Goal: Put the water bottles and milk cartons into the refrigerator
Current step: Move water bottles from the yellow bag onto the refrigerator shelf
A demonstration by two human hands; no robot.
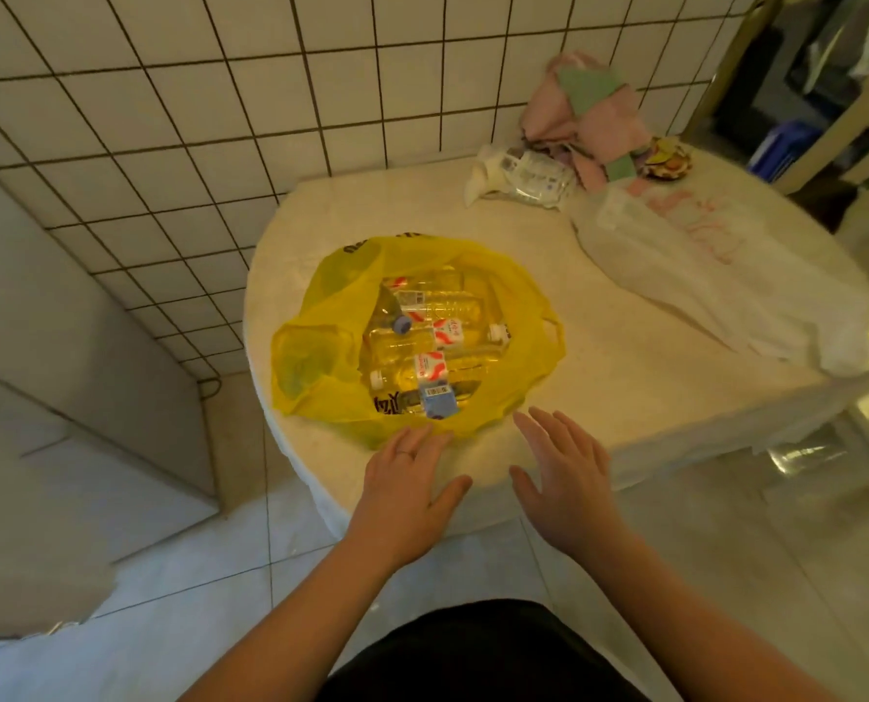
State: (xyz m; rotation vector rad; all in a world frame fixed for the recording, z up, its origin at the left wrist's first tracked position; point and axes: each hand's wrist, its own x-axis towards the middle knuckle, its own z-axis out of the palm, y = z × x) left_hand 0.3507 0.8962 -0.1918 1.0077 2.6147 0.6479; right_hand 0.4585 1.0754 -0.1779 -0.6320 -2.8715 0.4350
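An open yellow plastic bag (pixel 518 367) lies on the round white table (pixel 625 377). Inside it lie several clear water bottles (pixel 437 364) with red-and-white labels, one with a blue cap (pixel 401 324), and a small blue-and-white carton (pixel 437 397) at the near side. My left hand (pixel 407 486) is flat with straight fingers, its fingertips at the bag's near edge. My right hand (pixel 564 473) hovers open beside it, just right of the bag, holding nothing.
A white plastic bag with red print (pixel 701 260) lies on the table's right side. At the back sit a clear packet (pixel 528 177) and pink and green cloths (pixel 589 108). A tiled wall stands behind; a grey cabinet (pixel 67 372) stands to the left.
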